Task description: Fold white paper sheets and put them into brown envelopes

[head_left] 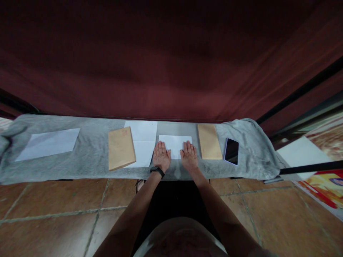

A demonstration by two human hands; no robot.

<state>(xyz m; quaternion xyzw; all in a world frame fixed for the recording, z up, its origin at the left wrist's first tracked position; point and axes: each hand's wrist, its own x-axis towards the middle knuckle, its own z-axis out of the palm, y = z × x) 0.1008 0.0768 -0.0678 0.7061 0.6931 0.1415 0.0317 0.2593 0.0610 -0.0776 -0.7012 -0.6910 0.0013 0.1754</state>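
A white sheet of paper [175, 145] lies on the grey cloth in front of me. My left hand [162, 157] rests flat over its left edge, fingers stretched forward, a dark band on the wrist. Flat on the paper's right edge is my right hand [189, 156], its fingers also extended. Neither hand grips anything. Left of my left hand are larger white sheets [143, 146] with a crease across them, partly covered by a brown envelope [121, 148]. Beside my right hand lies a second brown envelope or pad [210, 142].
A grey cloth [93, 142] covers the long, narrow surface. Another white sheet [50, 144] lies far left, and a phone [231, 151] lies to the right. Behind hangs a dark red curtain [171, 78]. Black bars [311, 167] and printed boards stand at the right.
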